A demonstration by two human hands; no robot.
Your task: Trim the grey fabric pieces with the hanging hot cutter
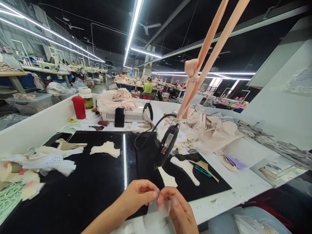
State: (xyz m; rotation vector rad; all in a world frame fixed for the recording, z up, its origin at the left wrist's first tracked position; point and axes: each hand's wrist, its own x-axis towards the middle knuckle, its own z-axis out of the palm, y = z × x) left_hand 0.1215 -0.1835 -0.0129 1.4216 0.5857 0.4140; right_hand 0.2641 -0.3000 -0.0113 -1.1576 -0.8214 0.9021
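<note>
My left hand [138, 196] and my right hand [179, 209] meet at the near edge of the black work mat [97, 185]. Both pinch a thin, see-through piece of film or fabric [159, 208] between thumb and fingers. Just beyond them a black hand tool [167, 146] hangs by a peach strap [207, 55] with its tip above the mat, and a black cable runs from it. Cream fabric cut pieces [186, 167] lie on the mat right behind my hands.
More cut pieces [106, 149] and white scraps [48, 161] lie left. A red flask [79, 107], a jar, a white box with a black phone [119, 117] stand at the back. A beige fabric pile [209, 128] sits right; teal scissors [202, 170] nearby. Other workers sit far off.
</note>
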